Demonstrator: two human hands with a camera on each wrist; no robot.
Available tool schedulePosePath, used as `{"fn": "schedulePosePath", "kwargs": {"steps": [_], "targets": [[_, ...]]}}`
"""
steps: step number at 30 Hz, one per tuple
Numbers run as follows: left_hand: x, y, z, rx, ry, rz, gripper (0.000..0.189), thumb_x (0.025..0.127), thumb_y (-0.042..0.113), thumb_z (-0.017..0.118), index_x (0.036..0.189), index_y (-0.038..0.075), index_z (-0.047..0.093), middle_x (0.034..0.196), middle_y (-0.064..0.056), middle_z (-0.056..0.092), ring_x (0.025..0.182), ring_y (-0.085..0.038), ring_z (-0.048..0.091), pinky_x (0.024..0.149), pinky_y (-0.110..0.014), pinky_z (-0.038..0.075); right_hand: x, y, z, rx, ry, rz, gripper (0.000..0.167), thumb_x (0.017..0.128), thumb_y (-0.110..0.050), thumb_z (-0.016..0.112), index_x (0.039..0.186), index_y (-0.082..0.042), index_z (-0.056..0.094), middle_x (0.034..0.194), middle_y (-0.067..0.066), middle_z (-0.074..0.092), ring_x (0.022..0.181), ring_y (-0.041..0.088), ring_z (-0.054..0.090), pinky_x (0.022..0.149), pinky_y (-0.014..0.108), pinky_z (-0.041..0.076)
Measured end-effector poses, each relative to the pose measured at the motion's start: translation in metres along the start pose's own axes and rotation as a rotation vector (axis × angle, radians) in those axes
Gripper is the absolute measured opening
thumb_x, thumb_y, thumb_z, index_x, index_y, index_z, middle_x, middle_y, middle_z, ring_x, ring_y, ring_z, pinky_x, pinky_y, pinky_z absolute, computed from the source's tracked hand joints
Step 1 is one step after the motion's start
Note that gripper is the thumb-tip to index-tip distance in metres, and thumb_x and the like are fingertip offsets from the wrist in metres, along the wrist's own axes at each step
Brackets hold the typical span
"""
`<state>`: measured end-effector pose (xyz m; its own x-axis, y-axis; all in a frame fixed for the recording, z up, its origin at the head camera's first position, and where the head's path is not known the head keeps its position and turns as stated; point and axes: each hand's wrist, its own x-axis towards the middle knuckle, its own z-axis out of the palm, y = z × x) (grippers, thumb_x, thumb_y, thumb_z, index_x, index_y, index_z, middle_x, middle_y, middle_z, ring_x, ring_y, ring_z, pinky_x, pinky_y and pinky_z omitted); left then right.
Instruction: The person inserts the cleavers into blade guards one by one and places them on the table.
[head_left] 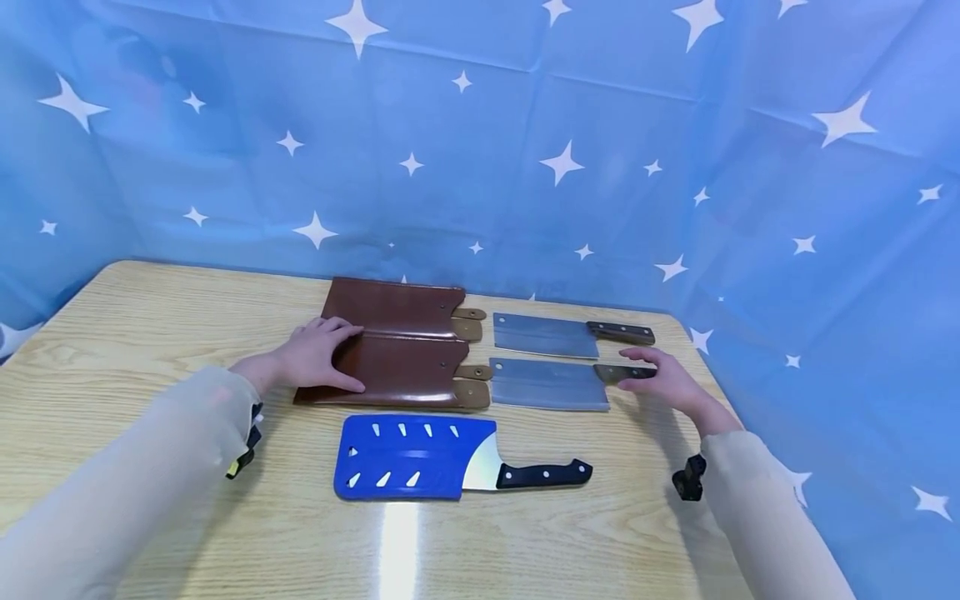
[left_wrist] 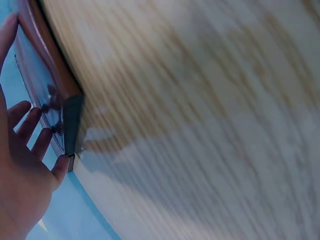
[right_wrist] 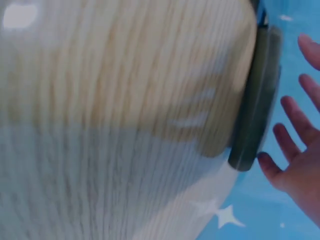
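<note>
Two brown leather knife sheaths lie one behind the other, the far sheath [head_left: 393, 308] and the near sheath [head_left: 408, 371]. My left hand [head_left: 311, 358] is spread at the closed left end of the near one, thumb toward its front edge. Two bare cleavers lie to the right: a far cleaver [head_left: 536, 333] and a near cleaver [head_left: 543, 383], blades toward the sheaths. Around the near cleaver's dark handle [right_wrist: 257, 100], my right hand [head_left: 663, 379] hovers with thumb and fingers parted; in the right wrist view the fingers [right_wrist: 296, 117] stand beside it without gripping.
In front lies a third cleaver with a black handle [head_left: 546, 475], its blade inside a blue slotted guard [head_left: 416, 467]. Tan straps [head_left: 472, 393] stick out from the sheaths' right ends. A blue star-patterned cloth [head_left: 480, 167] hangs behind the wooden table [head_left: 262, 533].
</note>
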<state>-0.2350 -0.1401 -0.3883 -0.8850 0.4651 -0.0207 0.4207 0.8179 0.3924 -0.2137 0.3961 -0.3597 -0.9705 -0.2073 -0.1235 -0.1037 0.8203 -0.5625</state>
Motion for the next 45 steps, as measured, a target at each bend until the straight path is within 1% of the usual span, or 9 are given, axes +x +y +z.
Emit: {"fn": "schedulePosePath", "kwargs": {"steps": [4,7,11,15,19,26,33,39,45], "targets": [[0.002,0.001,0.005,0.013,-0.014,0.010,0.097,0.069,0.060,0.071,0.141,0.004,0.040,0.137,-0.018,0.040,0.124,-0.038,0.034,0.099,-0.059,0.029,0.001,0.013,-0.001,-0.048,0.007,0.035,0.061,0.086,-0.021,0.066,0.136,0.004,0.042,0.139,0.032,0.035,0.128,0.051,0.028,0.099,0.062,0.031],[0.002,0.002,0.007,0.024,-0.024,0.012,0.097,0.068,0.061,0.071,0.141,0.005,0.041,0.135,-0.017,0.040,0.123,-0.037,0.034,0.098,-0.058,0.029,0.002,0.023,0.000,-0.115,0.004,0.051,0.057,0.084,-0.019,0.068,0.131,0.005,0.047,0.133,0.033,0.042,0.122,0.049,0.038,0.095,0.058,0.037],[0.002,0.005,0.008,0.022,-0.047,0.007,0.100,0.065,0.062,0.072,0.141,0.004,0.040,0.133,-0.018,0.040,0.119,-0.035,0.034,0.098,-0.056,0.030,0.001,0.033,0.001,-0.160,0.007,0.037,0.043,0.082,-0.014,0.070,0.119,0.006,0.058,0.116,0.027,0.056,0.098,0.035,0.054,0.080,0.042,0.045],[0.000,0.009,0.007,0.022,-0.078,-0.003,0.106,0.063,0.065,0.072,0.141,0.003,0.039,0.135,-0.020,0.038,0.121,-0.036,0.034,0.101,-0.059,0.028,0.000,0.036,-0.002,-0.120,-0.007,0.022,0.034,0.082,-0.015,0.071,0.109,0.003,0.062,0.102,0.019,0.061,0.083,0.021,0.051,0.072,0.033,0.041],[-0.004,0.011,0.003,0.024,-0.123,-0.002,0.110,0.061,0.066,0.072,0.143,0.002,0.034,0.140,-0.022,0.035,0.127,-0.040,0.030,0.103,-0.063,0.024,-0.003,0.037,-0.009,-0.055,-0.019,0.073,0.045,0.081,-0.027,0.073,0.116,-0.001,0.061,0.111,0.019,0.059,0.085,0.017,0.051,0.073,0.030,0.043],[-0.012,0.007,-0.006,0.016,-0.218,0.059,0.122,0.057,0.058,0.079,0.147,-0.002,0.022,0.146,-0.024,0.026,0.132,-0.044,0.024,0.106,-0.060,0.025,-0.013,0.036,-0.016,0.107,0.002,0.147,0.063,0.080,-0.036,0.073,0.130,-0.003,0.054,0.141,0.025,0.040,0.102,0.012,0.052,0.080,0.031,0.048],[-0.012,0.005,-0.004,0.042,-0.234,0.073,0.127,0.054,0.060,0.079,0.148,-0.001,0.019,0.147,-0.023,0.023,0.132,-0.044,0.022,0.105,-0.061,0.026,-0.022,0.045,-0.018,0.256,-0.009,0.159,0.062,0.084,-0.027,0.070,0.133,0.005,0.048,0.145,0.028,0.032,0.082,0.003,0.063,0.076,0.031,0.053],[-0.011,0.004,-0.003,-0.007,-0.219,0.050,0.122,0.056,0.054,0.079,0.147,-0.001,0.020,0.144,-0.023,0.023,0.129,-0.042,0.024,0.101,-0.059,0.033,-0.029,0.045,-0.021,0.246,0.012,0.150,0.062,0.086,-0.028,0.067,0.134,0.004,0.047,0.145,0.027,0.031,0.085,0.000,0.061,0.082,0.034,0.051],[-0.011,0.007,-0.006,-0.019,-0.188,0.067,0.123,0.055,0.054,0.080,0.147,-0.002,0.021,0.144,-0.023,0.023,0.128,-0.042,0.025,0.099,-0.059,0.035,-0.031,0.041,-0.027,0.164,0.023,0.157,0.062,0.086,-0.034,0.067,0.134,0.000,0.049,0.138,0.019,0.044,0.085,0.012,0.062,0.082,0.035,0.049]]}}
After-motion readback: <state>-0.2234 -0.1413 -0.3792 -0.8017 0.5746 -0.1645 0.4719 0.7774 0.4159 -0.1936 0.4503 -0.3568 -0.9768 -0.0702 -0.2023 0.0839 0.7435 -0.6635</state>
